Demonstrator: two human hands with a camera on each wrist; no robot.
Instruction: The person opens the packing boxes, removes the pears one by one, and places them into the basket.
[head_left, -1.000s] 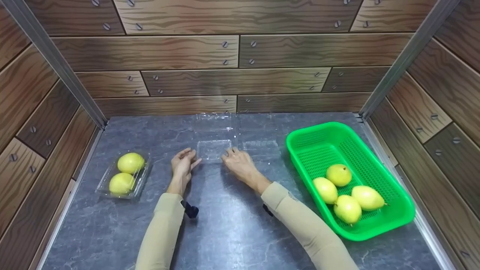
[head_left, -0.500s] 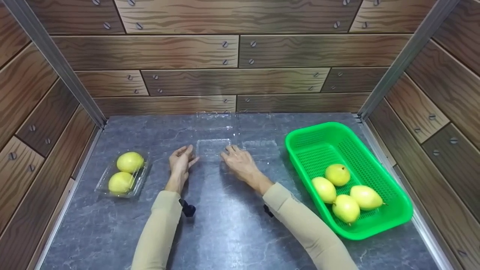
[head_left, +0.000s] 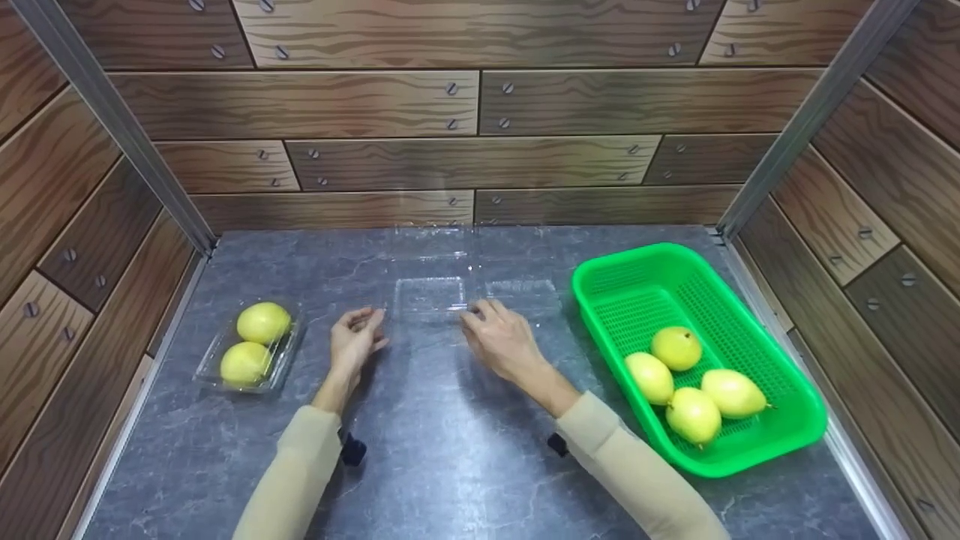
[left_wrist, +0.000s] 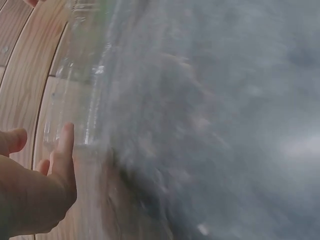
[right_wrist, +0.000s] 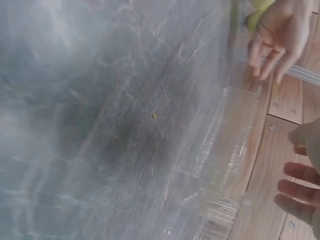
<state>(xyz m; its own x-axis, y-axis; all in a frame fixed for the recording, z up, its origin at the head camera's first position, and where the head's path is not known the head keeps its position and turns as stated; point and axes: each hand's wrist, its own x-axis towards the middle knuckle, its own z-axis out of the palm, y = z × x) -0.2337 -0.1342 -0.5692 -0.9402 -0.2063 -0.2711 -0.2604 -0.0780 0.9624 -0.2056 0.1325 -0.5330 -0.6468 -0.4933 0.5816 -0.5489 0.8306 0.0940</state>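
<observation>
Two clear plastic boxes stand side by side at the back of the table, the left box (head_left: 430, 295) and the right box (head_left: 521, 292); their transparent walls are hard to make out. My left hand (head_left: 355, 341) hovers left of the left box, fingers loosely bent, holding nothing. My right hand (head_left: 501, 337) is just in front of the boxes with relaxed fingers and nothing visible in it; whether a fingertip touches the rim I cannot tell. At the left, another clear box (head_left: 281, 367) contains two yellow-green pears (head_left: 263, 323). The right wrist view shows loosely spread right-hand fingers (right_wrist: 300, 192).
A green perforated basket (head_left: 806, 420) stands at the right, with several yellow pears (head_left: 694, 416) inside. Wood-patterned walls (head_left: 337, 105) enclose the grey marbled table (head_left: 442, 465) at the back and both sides.
Both hands have drawn back toward the front and apart, the left one leftward and the right one rightward. The boxes, pears and basket stay where they were.
</observation>
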